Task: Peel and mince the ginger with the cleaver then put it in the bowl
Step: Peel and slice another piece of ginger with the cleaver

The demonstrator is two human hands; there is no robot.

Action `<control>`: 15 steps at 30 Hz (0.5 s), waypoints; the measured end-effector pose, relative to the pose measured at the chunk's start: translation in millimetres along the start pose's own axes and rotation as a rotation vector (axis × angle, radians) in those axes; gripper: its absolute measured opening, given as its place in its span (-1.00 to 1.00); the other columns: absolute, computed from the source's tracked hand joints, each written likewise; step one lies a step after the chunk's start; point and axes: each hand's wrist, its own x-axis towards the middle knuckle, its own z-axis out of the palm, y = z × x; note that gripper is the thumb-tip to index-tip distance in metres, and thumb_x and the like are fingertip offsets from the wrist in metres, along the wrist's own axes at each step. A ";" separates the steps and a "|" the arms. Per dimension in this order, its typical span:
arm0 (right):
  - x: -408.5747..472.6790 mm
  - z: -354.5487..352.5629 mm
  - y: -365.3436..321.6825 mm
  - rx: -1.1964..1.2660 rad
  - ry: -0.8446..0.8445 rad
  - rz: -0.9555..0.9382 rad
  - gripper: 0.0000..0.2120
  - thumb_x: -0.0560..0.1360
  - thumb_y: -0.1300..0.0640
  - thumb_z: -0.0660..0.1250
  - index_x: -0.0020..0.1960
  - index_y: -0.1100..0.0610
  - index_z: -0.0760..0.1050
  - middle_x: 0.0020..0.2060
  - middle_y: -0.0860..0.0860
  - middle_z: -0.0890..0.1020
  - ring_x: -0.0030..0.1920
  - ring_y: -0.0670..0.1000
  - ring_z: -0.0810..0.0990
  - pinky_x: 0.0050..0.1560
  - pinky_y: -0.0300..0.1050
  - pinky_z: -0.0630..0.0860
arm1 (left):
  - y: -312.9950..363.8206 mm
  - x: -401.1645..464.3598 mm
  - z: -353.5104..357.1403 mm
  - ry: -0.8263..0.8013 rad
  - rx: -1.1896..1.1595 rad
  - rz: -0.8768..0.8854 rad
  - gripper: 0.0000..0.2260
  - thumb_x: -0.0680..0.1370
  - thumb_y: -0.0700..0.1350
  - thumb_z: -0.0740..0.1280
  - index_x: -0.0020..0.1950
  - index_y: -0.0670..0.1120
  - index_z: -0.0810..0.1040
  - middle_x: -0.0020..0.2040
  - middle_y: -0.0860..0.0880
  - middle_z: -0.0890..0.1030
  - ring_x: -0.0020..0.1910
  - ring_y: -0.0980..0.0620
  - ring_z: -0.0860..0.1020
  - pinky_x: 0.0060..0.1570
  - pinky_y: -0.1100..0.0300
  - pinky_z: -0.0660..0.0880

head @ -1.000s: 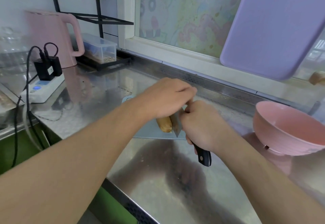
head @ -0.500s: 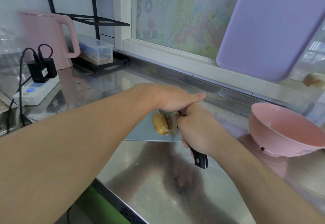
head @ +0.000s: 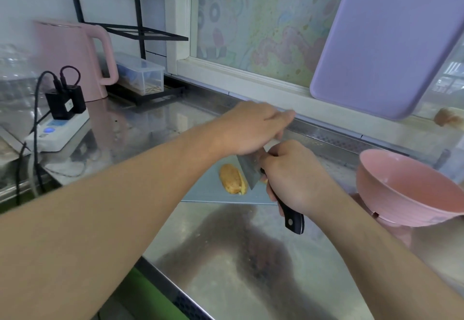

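Note:
A tan piece of ginger [head: 231, 178] lies on a pale grey-blue cutting board [head: 200, 191], its right end showing yellow flesh. The cleaver [head: 247, 172] stands edge-down at that end, its black handle pointing toward me. My right hand [head: 296, 176] is closed round the handle. My left hand [head: 251, 128] lies flat over the top of the blade, fingers stretched out, and does not touch the ginger. The pink bowl [head: 376, 194] stands to the right of the board; no ginger shows in the part of its inside that I can see.
The steel counter [head: 226, 257] runs to a near edge at lower left. A pink kettle [head: 70, 58], a power strip with plugs [head: 57, 128] and a clear box [head: 140, 76] stand at the back left. A purple board [head: 391, 40] leans on the window.
My left hand has lifted off the ginger and now rests on the blade's top. More of the ginger shows to the left of the cleaver.

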 end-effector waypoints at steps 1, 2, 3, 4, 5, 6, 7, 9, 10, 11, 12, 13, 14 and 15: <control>0.6 -1.0 0.6 0.022 0.011 0.017 -0.69 0.63 0.14 0.18 -0.11 0.38 0.47 -0.32 0.28 0.59 -0.48 0.16 0.46 -0.41 0.10 0.48 | -3.6 -4.1 -0.3 0.200 -0.088 0.031 -0.64 0.72 0.08 0.18 -0.12 -0.05 0.62 -0.14 0.03 0.62 -0.08 0.02 0.59 -0.02 0.08 0.47; 0.9 -1.8 2.0 0.044 0.019 0.032 -0.66 0.62 0.13 0.19 -0.13 0.42 0.44 -0.36 0.27 0.55 -0.52 0.13 0.44 -0.45 0.05 0.43 | -7.2 -11.1 0.7 0.402 -0.170 0.017 -0.77 0.68 -0.03 0.24 -0.10 -0.05 0.60 -0.15 0.05 0.60 -0.10 0.04 0.57 -0.08 0.12 0.46; 0.6 -2.8 3.2 0.062 0.025 0.047 -0.65 0.62 0.12 0.19 -0.16 0.41 0.41 -0.39 0.25 0.51 -0.56 0.11 0.42 -0.47 -0.02 0.41 | -11.5 -19.7 3.4 0.557 -0.244 -0.046 -0.84 0.64 -0.09 0.26 -0.11 -0.03 0.57 -0.17 0.08 0.58 -0.14 0.08 0.55 -0.15 0.16 0.43; 0.2 -3.5 4.3 0.075 0.027 0.061 -0.66 0.61 0.12 0.19 -0.18 0.38 0.41 -0.41 0.22 0.50 -0.59 0.09 0.41 -0.46 -0.06 0.40 | -16.6 -29.6 7.9 0.626 -0.312 -0.132 -0.87 0.61 -0.11 0.28 -0.12 0.00 0.55 -0.18 0.09 0.58 -0.18 0.11 0.53 -0.19 0.19 0.42; 0.2 -4.2 4.9 0.081 0.030 0.072 -0.67 0.62 0.11 0.18 -0.17 0.36 0.41 -0.41 0.21 0.50 -0.61 0.08 0.41 -0.46 -0.08 0.41 | -22.6 -40.8 13.4 0.612 -0.360 -0.209 -0.90 0.59 -0.12 0.30 -0.11 0.04 0.54 -0.16 0.10 0.59 -0.18 0.13 0.54 -0.18 0.20 0.42; 0.7 -4.6 6.1 0.084 0.037 0.081 -0.67 0.62 0.11 0.18 -0.15 0.38 0.42 -0.41 0.20 0.51 -0.62 0.09 0.41 -0.46 -0.08 0.42 | -30.5 -51.3 20.6 0.535 -0.369 -0.265 -0.91 0.57 -0.12 0.34 -0.07 0.08 0.54 -0.10 0.12 0.61 -0.13 0.14 0.56 -0.13 0.21 0.44; 1.7 -4.9 7.1 0.082 0.042 0.090 -0.66 0.63 0.11 0.18 -0.12 0.40 0.43 -0.40 0.21 0.53 -0.62 0.09 0.42 -0.46 -0.08 0.43 | -38.8 -61.1 28.7 0.421 -0.353 -0.296 -0.89 0.55 -0.11 0.38 0.00 0.11 0.55 0.00 0.14 0.60 -0.02 0.14 0.58 -0.04 0.21 0.46; 3.0 -4.9 9.1 0.074 0.052 0.100 -0.65 0.63 0.12 0.17 -0.07 0.42 0.47 -0.37 0.22 0.55 -0.61 0.10 0.45 -0.47 -0.11 0.45 | -51.0 -78.7 41.1 0.172 -0.306 -0.316 -0.72 0.52 -0.01 0.47 0.19 0.17 0.52 0.21 0.21 0.53 0.21 0.18 0.52 0.12 0.21 0.46; 3.5 -4.4 9.7 0.068 0.056 0.099 -0.65 0.63 0.12 0.17 -0.04 0.42 0.50 -0.36 0.23 0.58 -0.59 0.11 0.50 -0.47 -0.11 0.49 | -54.9 -84.8 45.1 0.083 -0.261 -0.309 -0.61 0.50 0.07 0.51 0.28 0.20 0.49 0.28 0.25 0.47 0.27 0.21 0.47 0.16 0.23 0.44; 3.9 -3.9 10.3 0.060 0.058 0.093 -0.65 0.63 0.11 0.17 -0.03 0.40 0.53 -0.32 0.23 0.61 -0.52 0.15 0.57 -0.42 -0.08 0.57 | -58.4 -87.8 48.4 0.024 -0.204 -0.286 -0.49 0.46 0.15 0.54 0.36 0.22 0.46 0.33 0.28 0.43 0.31 0.23 0.44 0.22 0.24 0.42; 4.3 -3.4 10.6 0.047 0.059 0.085 -0.64 0.63 0.10 0.17 -0.01 0.39 0.55 -0.29 0.25 0.64 -0.44 0.19 0.63 -0.34 -0.01 0.63 | -60.6 -89.5 50.7 -0.014 -0.145 -0.260 -0.38 0.43 0.23 0.56 0.43 0.22 0.43 0.36 0.29 0.41 0.33 0.24 0.41 0.28 0.25 0.39; 4.9 -2.7 11.1 0.047 0.060 0.086 -0.64 0.63 0.10 0.18 -0.01 0.40 0.56 -0.29 0.25 0.65 -0.42 0.21 0.63 -0.33 0.01 0.64 | -62.0 -89.3 52.2 -0.027 -0.100 -0.243 -0.33 0.42 0.27 0.55 0.47 0.20 0.42 0.37 0.29 0.41 0.34 0.24 0.40 0.33 0.24 0.38; 5.8 -2.3 12.0 0.062 0.056 0.097 -0.64 0.63 0.10 0.19 -0.02 0.41 0.54 -0.31 0.25 0.62 -0.46 0.19 0.57 -0.39 -0.02 0.58 | -62.8 -88.4 53.3 -0.023 -0.074 -0.235 -0.33 0.42 0.28 0.54 0.47 0.19 0.43 0.37 0.29 0.42 0.34 0.23 0.41 0.35 0.22 0.38; 6.3 -2.1 12.7 0.076 0.053 0.114 -0.64 0.64 0.10 0.19 -0.02 0.42 0.51 -0.34 0.24 0.58 -0.52 0.16 0.51 -0.45 -0.05 0.51 | -63.1 -87.5 53.9 -0.006 -0.061 -0.231 -0.37 0.45 0.26 0.53 0.46 0.17 0.46 0.36 0.28 0.45 0.34 0.21 0.43 0.36 0.21 0.39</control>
